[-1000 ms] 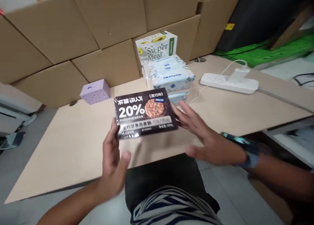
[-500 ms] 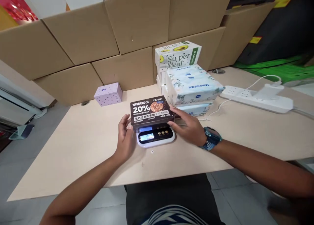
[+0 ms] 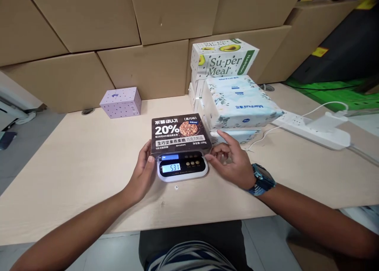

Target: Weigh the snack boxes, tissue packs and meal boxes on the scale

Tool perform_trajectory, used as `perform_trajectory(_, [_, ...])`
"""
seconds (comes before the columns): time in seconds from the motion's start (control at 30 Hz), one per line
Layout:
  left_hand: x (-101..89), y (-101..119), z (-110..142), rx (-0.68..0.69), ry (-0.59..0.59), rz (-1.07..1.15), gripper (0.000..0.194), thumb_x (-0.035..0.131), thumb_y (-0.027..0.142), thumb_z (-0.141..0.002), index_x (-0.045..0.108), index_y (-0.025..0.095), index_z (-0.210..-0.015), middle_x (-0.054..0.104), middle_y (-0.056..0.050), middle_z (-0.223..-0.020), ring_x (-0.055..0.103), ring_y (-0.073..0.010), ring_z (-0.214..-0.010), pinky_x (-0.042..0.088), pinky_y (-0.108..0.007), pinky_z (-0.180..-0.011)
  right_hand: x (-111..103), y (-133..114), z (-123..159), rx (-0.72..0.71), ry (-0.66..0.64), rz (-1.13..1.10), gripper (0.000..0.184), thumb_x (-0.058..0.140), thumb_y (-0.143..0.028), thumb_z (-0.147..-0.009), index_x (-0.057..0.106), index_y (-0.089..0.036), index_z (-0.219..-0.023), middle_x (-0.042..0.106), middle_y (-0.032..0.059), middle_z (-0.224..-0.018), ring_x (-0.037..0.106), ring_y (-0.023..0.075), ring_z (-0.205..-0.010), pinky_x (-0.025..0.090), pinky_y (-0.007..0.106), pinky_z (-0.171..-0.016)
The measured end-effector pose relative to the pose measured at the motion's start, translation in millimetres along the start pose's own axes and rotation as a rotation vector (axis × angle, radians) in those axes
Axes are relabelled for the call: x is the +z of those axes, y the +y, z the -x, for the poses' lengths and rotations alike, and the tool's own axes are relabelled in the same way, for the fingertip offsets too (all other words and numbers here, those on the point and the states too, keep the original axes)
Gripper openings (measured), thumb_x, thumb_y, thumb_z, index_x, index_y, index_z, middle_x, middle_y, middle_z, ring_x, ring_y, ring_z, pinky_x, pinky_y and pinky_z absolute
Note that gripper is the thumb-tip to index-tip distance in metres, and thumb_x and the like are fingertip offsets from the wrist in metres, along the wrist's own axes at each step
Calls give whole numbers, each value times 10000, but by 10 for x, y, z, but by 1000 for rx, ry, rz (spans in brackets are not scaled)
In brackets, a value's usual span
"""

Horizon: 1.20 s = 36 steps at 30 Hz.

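A dark brown chocolate oat crisp box [image 3: 180, 133] lies flat on a small white digital kitchen scale [image 3: 182, 175], whose lit display reads what looks like 5.31. My left hand [image 3: 141, 180] is at the box's left side, thumb apart from the fingers. The fingers are partly behind the box edge, so whether they touch it is unclear. Off the box's right corner, my right hand [image 3: 232, 160] is open with bent fingers and holds nothing; a watch is on that wrist.
Behind the right hand are stacked tissue packs [image 3: 242, 101] and a white avocado-print meal box [image 3: 225, 58]. A lilac box [image 3: 121, 102] stands at the back left. Cardboard boxes [image 3: 145, 73] line the rear edge. A white power strip [image 3: 314, 131] with cables lies to the right.
My right hand has let go of the box and drawn slightly right. The left hand's fingers have loosened beside the box. The scale's reading has risen. The view has shifted.
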<state>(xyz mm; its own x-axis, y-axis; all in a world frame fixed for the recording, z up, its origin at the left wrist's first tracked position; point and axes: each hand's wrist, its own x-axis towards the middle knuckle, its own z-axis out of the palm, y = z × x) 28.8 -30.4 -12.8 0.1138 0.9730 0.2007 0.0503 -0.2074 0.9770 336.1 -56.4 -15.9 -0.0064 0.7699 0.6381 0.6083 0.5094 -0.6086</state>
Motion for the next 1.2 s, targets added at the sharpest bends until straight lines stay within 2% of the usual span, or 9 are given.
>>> perform_trajectory(0.1, [-30, -16, 4, -95, -85, 47, 705, 649, 736, -1016, 524, 417, -1633, 561, -90, -1734, 437, -335, -1706, 480, -634, -1359, -54, 8, 15, -39, -29, -125, 774, 564, -754, -1056, 377, -318, -1668, 809, 34, -919, 712, 198, -618, 596, 380, -579])
perform_trajectory(0.17, [-53, -24, 2, -91, -106, 65, 770, 678, 741, -1000, 473, 425, -1671, 480, -77, -1801, 377, -344, -1740, 424, -637, -1398, -77, 14, 16, -39, -30, -196, 766, 476, -825, -1053, 411, -317, -1623, 814, 50, -962, 714, 188, -638, 577, 364, -587])
perform_trajectory(0.33, [-72, -12, -7, -49, -162, 74, 923, 803, 718, -930, 380, 477, -1714, 397, -68, -1845, 402, -384, -1721, 371, -649, -1428, -77, 34, -21, 33, -17, -232, 671, 521, -859, -1018, 562, -292, -1374, 790, 28, -885, 692, 169, -623, 540, 331, -593])
perform_trajectory(0.47, [-53, 5, -6, -43, -171, 60, 972, 820, 690, -926, 325, 437, -1724, 381, -104, -1839, 398, -424, -1710, 317, -723, -1429, -59, 59, -42, 89, -58, -238, 696, 509, -890, -1002, 625, -248, -1243, 764, 24, -807, 701, 174, -639, 545, 310, -591])
perform_trajectory(0.6, [-43, 19, -10, -57, -183, 60, 962, 818, 674, -937, 307, 411, -1708, 380, -117, -1834, 348, -426, -1728, 271, -757, -1431, -56, 81, -51, 125, -95, -237, 752, 455, -925, -994, 664, -220, -1151, 666, -13, -678, 644, 165, -564, 499, 296, -542])
perform_trajectory(0.8, [-63, 9, -21, -31, -219, 35, 851, 810, 603, -976, 353, 460, -1680, 425, -76, -1811, 431, -404, -1684, 343, -735, -1410, -87, 96, -61, 115, -87, -227, 878, 423, -931, -996, 719, -180, -1341, 638, -15, -656, 610, 167, -554, 488, 317, -555])
perform_trajectory(0.87, [-78, -13, -24, -3, -269, 62, 840, 801, 578, -992, 342, 511, -1692, 365, -36, -1849, 410, -397, -1701, 341, -725, -1418, -95, 101, -50, 101, -101, -234, 859, 432, -895, -1024, 741, -179, -1386, 679, 5, -674, 647, 173, -581, 511, 323, -575])
perform_trajectory(0.97, [-103, -63, -36, 29, -322, 115, 800, 764, 565, -1026, 339, 564, -1703, 222, 24, -1912, 276, -388, -1770, 260, -712, -1457, -97, 118, -26, 98, -144, -273, 810, 437, -833, -1069, 740, -196, -1466, 760, 34, -738, 707, 176, -634, 561, 327, -620])
perform_trajectory(1.2, [-107, -157, -87, 37, -351, 189, 743, 716, 585, -1055, 363, 564, -1708, 168, 54, -1924, 146, -379, -1809, 154, -686, -1487, -76, 154, -19, 171, -299, -270, 990, 382, -885, -1048, 493, -172, -1725, 787, 46, -765, 704, 185, -626, 563, 335, -588])
